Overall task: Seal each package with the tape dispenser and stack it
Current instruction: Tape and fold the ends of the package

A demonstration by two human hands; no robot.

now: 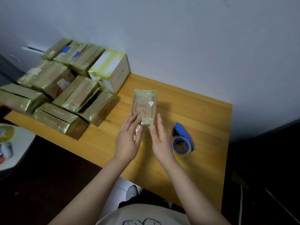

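Note:
A small package (145, 105) wrapped in shiny yellowish tape, with red print and a white scrap on top, lies on the wooden table (203, 114). My left hand (128, 140) touches its near left corner with straight fingers. My right hand (159, 140) lies against its near right side, fingers extended, thumb at the near edge. A crinkled bit of tape shows between my hands at the package's near end. The blue tape dispenser (182, 141) with its roll rests on the table just right of my right hand, held by neither hand.
A pile of several taped packages (71, 93) fills the table's left end, against the wall. A white-topped box (110, 70) stands at the pile's right. A white stool (14, 143) with small items is at the left. My lap and the dark floor lie below the table's near edge.

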